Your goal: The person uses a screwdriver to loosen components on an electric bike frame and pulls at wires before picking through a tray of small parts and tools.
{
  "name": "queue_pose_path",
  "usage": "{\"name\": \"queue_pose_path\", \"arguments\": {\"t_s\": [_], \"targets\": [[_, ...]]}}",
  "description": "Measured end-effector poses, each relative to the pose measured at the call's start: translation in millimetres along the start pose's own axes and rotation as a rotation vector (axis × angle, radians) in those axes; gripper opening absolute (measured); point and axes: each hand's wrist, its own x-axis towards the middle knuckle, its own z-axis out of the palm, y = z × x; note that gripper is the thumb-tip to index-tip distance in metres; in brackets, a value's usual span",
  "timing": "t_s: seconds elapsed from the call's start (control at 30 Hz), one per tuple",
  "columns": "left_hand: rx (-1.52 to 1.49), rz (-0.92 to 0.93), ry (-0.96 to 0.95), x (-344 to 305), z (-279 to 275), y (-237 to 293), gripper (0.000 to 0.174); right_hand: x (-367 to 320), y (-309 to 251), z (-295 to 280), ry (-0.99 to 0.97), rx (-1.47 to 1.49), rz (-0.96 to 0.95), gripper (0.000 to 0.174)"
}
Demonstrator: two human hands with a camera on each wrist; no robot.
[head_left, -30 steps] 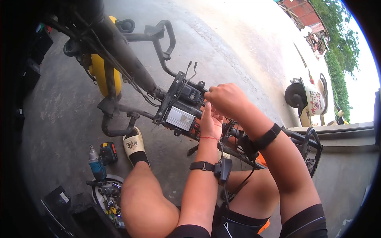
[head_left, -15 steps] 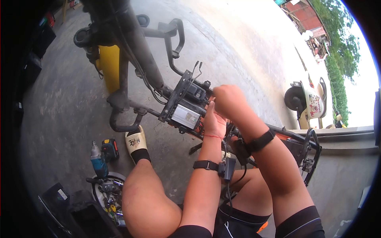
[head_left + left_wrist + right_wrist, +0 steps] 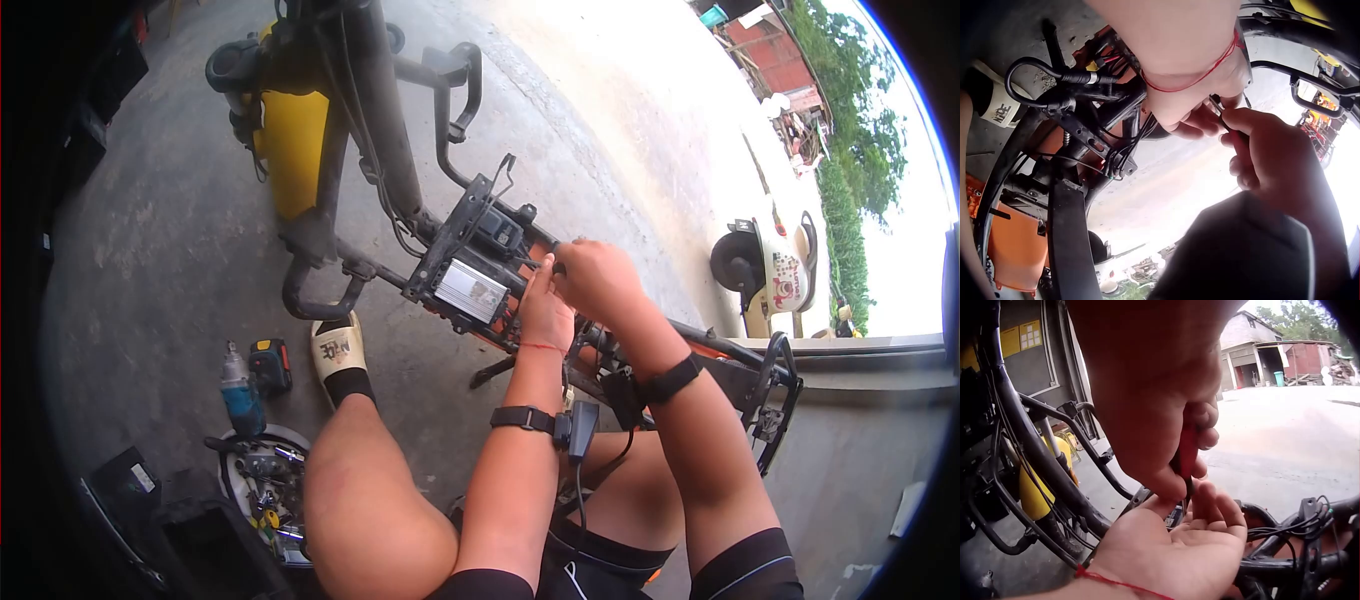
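Note:
A screwdriver with a red and black handle (image 3: 1189, 450) sits in my right hand (image 3: 600, 278), its fingers curled round the grip. The shaft points down between the thumb and fingers of my left hand (image 3: 548, 318), which curl about its lower end in the right wrist view. The screwdriver's tip is hidden behind the left fingers. Both hands meet over the motorbike-like frame (image 3: 385, 150), just beside a finned silver box (image 3: 470, 288) and a black module (image 3: 497, 232) mounted on it. Thin black cables (image 3: 1124, 147) run along the frame near the left wrist.
On the floor at left lie a blue power driver (image 3: 240, 392), a battery pack (image 3: 270, 367) and a round tray (image 3: 290, 437) of tools and parts. A black case (image 3: 125, 490) lies beside them. A white scooter (image 3: 785, 265) stands outside at right.
The head view has shifted, so the vehicle frame appears farther right and more upright. The right hand has come lower and closer over the left hand, still gripping the screwdriver.

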Motion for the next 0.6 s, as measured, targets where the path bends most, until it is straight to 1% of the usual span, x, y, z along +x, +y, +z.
{"name": "queue_pose_path", "arguments": {"t_s": [0.03, 0.07, 0.13, 0.17, 0.23, 0.3, 0.37, 0.4, 0.43, 0.47, 0.5, 0.57, 0.6], "targets": [[0.005, 0.0, -0.021, -1, 3, 3, 0.031, 7, -2, -4, -0.044, -0.049, -0.029, 0.02], [0.009, 0.001, -0.042, -4, 5, 6, 0.034, 14, -5, -8, -0.043, -0.046, -0.03, 0.02], [0.021, -0.005, -0.027, -8, 10, 9, 0.034, 28, -9, -17, -0.209, -0.037, 0.164, 0.027], [0.03, -0.011, -0.011, -10, 12, 10, 0.034, 33, -13, -21, -0.209, -0.038, 0.162, 0.027], [0.032, -0.029, -0.024, -14, 14, 14, 0.036, 42, -22, -28, -0.318, 0.041, 0.36, 0.028], [0.032, -0.041, -0.035, -16, 18, 19, 0.037, 41, -36, -34, -0.296, 0.073, 0.375, 0.028], [-0.039, -0.012, -0.195, -19, 22, 22, 0.037, 42, -40, -35, -0.278, 0.108, 0.393, 0.028], [-0.036, -0.013, -0.192, -20, 20, 21, 0.037, 45, -37, -36, -0.279, 0.153, 0.445, 0.026], [-0.113, -0.074, -0.227, -17, 16, 18, 0.035, 45, -34, -37, -0.277, 0.199, 0.497, 0.024], [-0.191, -0.135, -0.264, -15, 12, 15, 0.033, 43, -31, -38, -0.274, 0.204, 0.499, 0.024], [-0.19, -0.135, -0.266, -13, 9, 11, 0.033, 40, -28, -38, -0.297, 0.215, 0.515, 0.024], [-0.199, -0.105, -0.237, -10, 10, 5, 0.026, 32, -18, -29, -0.312, 0.214, 0.526, 0.024], [-0.196, -0.106, -0.181, -8, 13, 3, 0.023, 21, -10, -10, -0.027, 0.215, 0.383, 0.025]]}}
